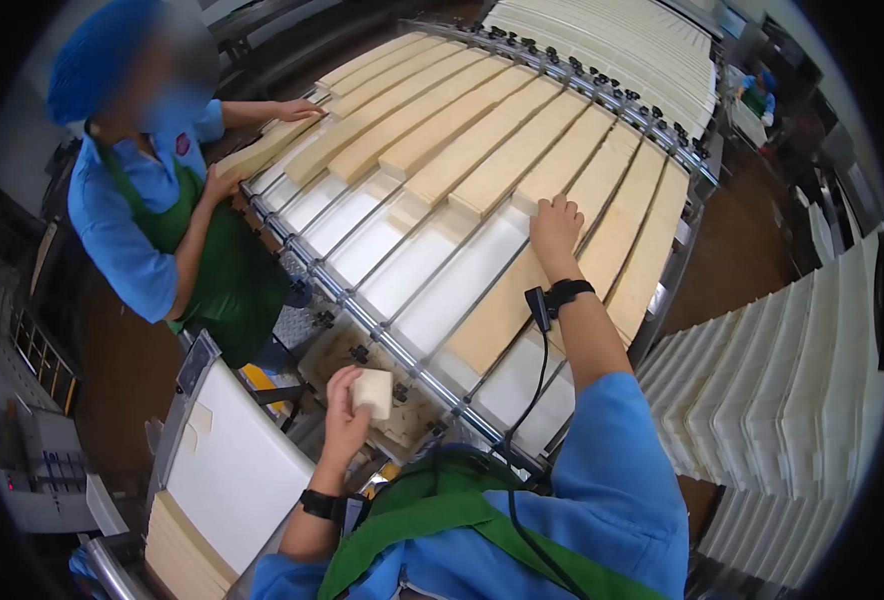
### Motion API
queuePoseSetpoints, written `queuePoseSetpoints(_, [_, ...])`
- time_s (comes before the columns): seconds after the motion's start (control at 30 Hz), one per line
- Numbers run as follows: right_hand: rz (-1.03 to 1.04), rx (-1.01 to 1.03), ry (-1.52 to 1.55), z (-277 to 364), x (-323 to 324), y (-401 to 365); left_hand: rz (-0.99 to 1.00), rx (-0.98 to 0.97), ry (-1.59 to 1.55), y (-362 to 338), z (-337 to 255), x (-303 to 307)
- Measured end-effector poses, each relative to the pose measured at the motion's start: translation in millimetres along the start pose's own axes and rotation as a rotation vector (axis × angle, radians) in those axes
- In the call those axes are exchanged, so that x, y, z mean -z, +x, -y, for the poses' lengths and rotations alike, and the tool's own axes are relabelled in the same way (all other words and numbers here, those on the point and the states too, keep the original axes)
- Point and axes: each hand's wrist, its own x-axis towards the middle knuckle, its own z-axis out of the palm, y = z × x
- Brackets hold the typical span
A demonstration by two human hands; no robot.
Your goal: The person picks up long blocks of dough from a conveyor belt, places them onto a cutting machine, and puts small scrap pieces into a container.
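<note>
Long pale beige slabs lie side by side in lanes on a white conveyor, with thin metal rods between the lanes. My right hand reaches over the conveyor, its fingertips at the near end of one slab; whether they grip it cannot be seen. Below my right wrist, another slab lies nearer to me. Held up in my left hand is a small pale block, over a bin with pale pieces in it, beside the conveyor's near rail.
At the left a co-worker in a blue hairnet and green apron has both hands at a slab. White trays are stacked at the right. A white board stands at lower left beside stacked pale sheets. Another person is far right.
</note>
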Motion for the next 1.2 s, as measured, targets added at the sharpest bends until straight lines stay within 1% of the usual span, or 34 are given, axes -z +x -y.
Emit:
queuePoseSetpoints(0.03, [0.028, -0.020, -0.020, 1.2, -8.7, 7.0, -0.047, 0.003, 0.050, -8.7, 5.0, 11.5])
queuePoseSetpoints(0.07, [0.056, -0.039, -0.039, 4.0, -11.0, 12.0, -0.096, 0.038, 0.212, -19.1, 9.5, 21.5])
queuePoseSetpoints(0.13, [0.045, -0.055, -0.091, 8.2, -12.2, 16.5, -0.197, 0.115, 0.533, -41.7, 17.2, 39.6])
queuePoseSetpoints(0.17, [0.052, -0.056, -0.108, 8.9, -11.7, 18.6, -0.244, 0.172, 0.474, -52.6, 19.5, 46.7])
queuePoseSetpoints(0.27, [0.057, -0.043, -0.125, 13.4, -4.4, 16.9, -0.363, 0.189, 0.593, -90.2, 39.8, 67.2])
queuePoseSetpoints(0.4, [0.025, -0.037, -0.160, 16.5, -6.3, 18.0, -0.471, 0.342, 0.846, -136.9, 57.0, 77.7])
queuePoseSetpoints(0.47, [0.036, 0.004, -0.025, 30.8, 2.3, 17.8, -0.447, 0.362, 1.026, -153.5, 63.1, 78.8])
queuePoseSetpoints(0.53, [-0.039, 0.024, 0.195, 69.5, 48.3, -2.4, -0.387, 0.385, 1.156, -161.2, 61.5, 75.1])
queuePoseSetpoints(0.6, [0.060, 0.140, 0.492, 84.6, 43.2, -15.2, -0.402, 0.336, 1.101, -164.5, 68.5, 74.6])
queuePoseSetpoints(0.67, [0.207, 0.251, 0.805, 119.9, 72.3, -48.1, -0.401, 0.302, 1.071, -161.2, 62.9, 75.0])
queuePoseSetpoints(0.73, [0.295, 0.418, 0.958, 155.3, 92.0, -83.2, -0.381, 0.308, 1.049, -160.5, 58.2, 74.3])
queuePoseSetpoints(0.77, [0.364, 0.478, 0.972, 171.2, 97.8, -99.7, -0.374, 0.311, 1.041, -160.4, 56.3, 75.7])
queuePoseSetpoints(0.87, [0.524, 0.650, 0.959, 215.9, 112.8, -139.9, -0.400, 0.229, 0.774, -168.2, 60.2, 86.0])
queuePoseSetpoints(0.9, [0.623, 0.651, 0.909, 229.0, 122.0, -150.1, -0.463, 0.175, 0.672, -170.5, 60.3, 88.4])
queuePoseSetpoints(1.0, [0.305, 0.919, 0.860, 259.9, 103.4, -181.9, -0.630, 0.144, 0.476, -190.3, 55.5, 99.9])
queuePoseSetpoints(1.03, [0.475, 0.888, 0.888, 269.7, 100.0, -190.8, -0.707, 0.127, 0.533, -197.8, 55.0, 106.0])
queuePoseSetpoints(1.13, [0.540, 0.993, 0.897, 304.6, 89.6, -223.1, -0.885, 0.343, 0.336, -229.6, 62.5, 128.1])
queuePoseSetpoints(1.17, [0.544, 1.030, 0.880, 318.1, 87.8, -236.8, -0.974, 0.313, 0.376, -239.8, 61.3, 136.0])
queuePoseSetpoints(1.2, [0.614, 1.069, 0.845, 331.7, 85.3, -249.9, -1.024, 0.274, 0.442, -253.9, 68.8, 147.1])
